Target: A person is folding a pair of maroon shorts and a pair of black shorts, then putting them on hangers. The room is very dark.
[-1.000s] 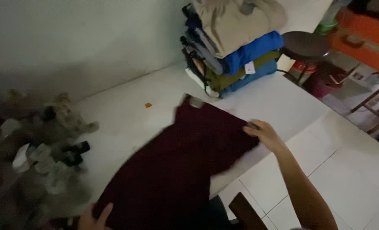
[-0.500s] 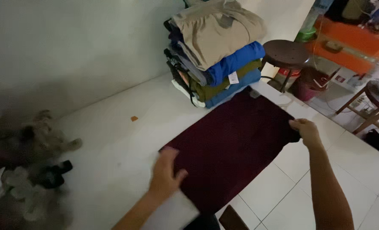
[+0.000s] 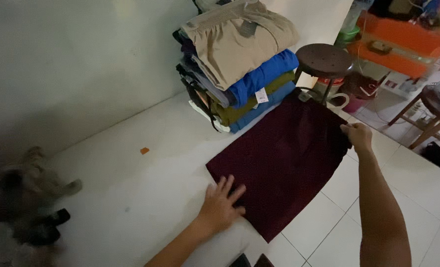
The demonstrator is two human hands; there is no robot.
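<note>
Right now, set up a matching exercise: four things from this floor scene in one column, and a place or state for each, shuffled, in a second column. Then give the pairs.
Things:
1. left hand
2. right hand
3. round stool
4. beige garment

Places or states:
A. lies on top of the stack of folded clothes
B. pinches the far edge of the maroon cloth
C. stands beyond the cloth, right of the stack
D. rests flat, fingers spread, on the near corner of the cloth

Pairs: 1-D, 2-B, 3-C, 4-A
</note>
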